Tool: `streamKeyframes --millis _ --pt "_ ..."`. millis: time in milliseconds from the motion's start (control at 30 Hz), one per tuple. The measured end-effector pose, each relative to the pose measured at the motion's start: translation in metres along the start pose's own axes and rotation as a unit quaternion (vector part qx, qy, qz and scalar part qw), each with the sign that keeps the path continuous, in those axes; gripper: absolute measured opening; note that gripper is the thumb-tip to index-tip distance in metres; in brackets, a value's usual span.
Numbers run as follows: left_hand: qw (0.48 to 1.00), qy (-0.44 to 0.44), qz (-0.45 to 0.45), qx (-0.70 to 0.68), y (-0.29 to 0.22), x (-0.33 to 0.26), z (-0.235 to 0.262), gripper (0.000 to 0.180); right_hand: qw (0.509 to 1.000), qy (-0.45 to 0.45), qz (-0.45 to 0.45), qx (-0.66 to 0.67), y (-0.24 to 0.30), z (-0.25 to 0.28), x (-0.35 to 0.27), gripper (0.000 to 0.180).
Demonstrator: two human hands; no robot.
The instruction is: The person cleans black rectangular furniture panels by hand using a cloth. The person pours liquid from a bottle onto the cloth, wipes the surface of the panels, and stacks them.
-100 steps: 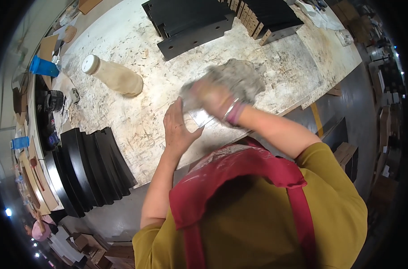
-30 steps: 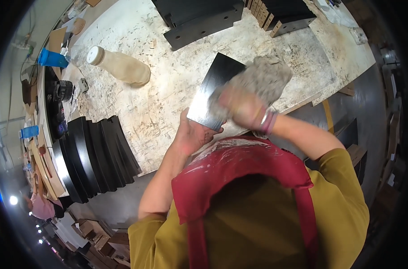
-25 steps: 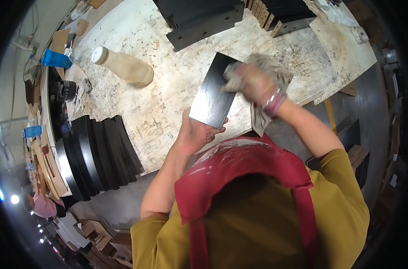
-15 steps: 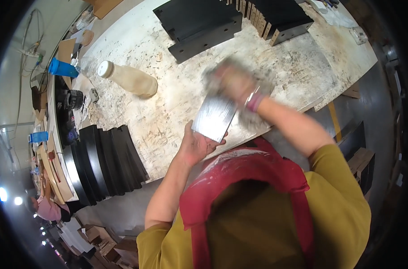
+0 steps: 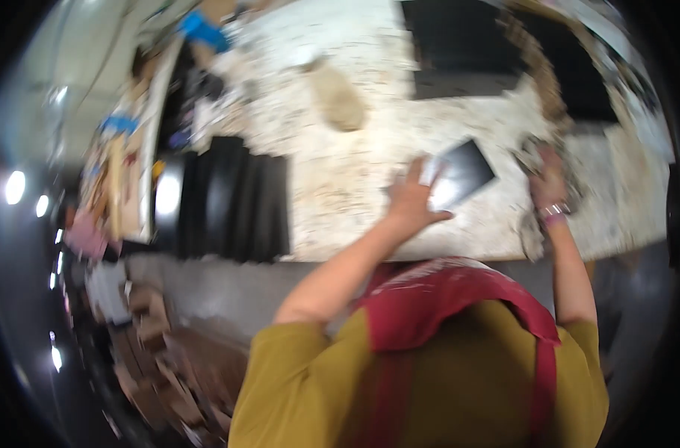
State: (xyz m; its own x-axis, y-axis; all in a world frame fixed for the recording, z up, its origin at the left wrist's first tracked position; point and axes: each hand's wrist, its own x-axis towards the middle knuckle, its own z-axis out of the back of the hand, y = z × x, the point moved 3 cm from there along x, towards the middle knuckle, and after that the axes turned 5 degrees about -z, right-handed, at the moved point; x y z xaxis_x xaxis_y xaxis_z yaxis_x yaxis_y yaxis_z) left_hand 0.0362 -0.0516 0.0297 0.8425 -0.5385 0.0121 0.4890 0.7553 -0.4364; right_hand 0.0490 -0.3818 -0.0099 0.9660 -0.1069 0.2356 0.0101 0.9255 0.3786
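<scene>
A small flat panel (image 5: 463, 178), dark and glossy with a bright reflection, lies at an angle on the worn whitish worktable (image 5: 321, 172). My left hand (image 5: 413, 200) rests at its left end, fingers spread and the thumb apart. To the right of the panel, and apart from it, my right hand (image 5: 550, 179) is down at the tabletop with its fingers closed on a crumpled grey rag (image 5: 532, 233). Motion blur and the rag's folds partly hide the right fingertips.
Several black curved panels (image 5: 224, 201) stand in a row at the table's left. A cloudy bottle (image 5: 336, 97) stands farther back. Larger black panels (image 5: 467, 48) lie at the far right. A blue cup (image 5: 204, 31) is at far left; cardboard (image 5: 205, 362) lies below.
My right hand and the rag have moved right, off the panel. The panel, earlier held up on my left palm, now lies on the table under my left fingers. The view has turned.
</scene>
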Motion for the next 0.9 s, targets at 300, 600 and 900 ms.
streamKeyframes --millis 300,600,900 --pt "0.983 -0.15 0.089 0.062 0.025 -0.12 0.149 0.069 0.998 0.008 -0.044 0.041 -0.015 -0.017 -0.006 0.064" --pt "0.932 -0.192 0.262 0.162 0.101 -0.189 0.266 0.053 0.998 0.019 -0.062 0.003 -0.005 -0.008 -0.001 0.058" --pt "0.948 -0.175 0.066 -0.256 0.023 0.011 0.147 0.051 0.996 -0.039 -0.021 0.078 0.013 0.026 -0.007 0.05"
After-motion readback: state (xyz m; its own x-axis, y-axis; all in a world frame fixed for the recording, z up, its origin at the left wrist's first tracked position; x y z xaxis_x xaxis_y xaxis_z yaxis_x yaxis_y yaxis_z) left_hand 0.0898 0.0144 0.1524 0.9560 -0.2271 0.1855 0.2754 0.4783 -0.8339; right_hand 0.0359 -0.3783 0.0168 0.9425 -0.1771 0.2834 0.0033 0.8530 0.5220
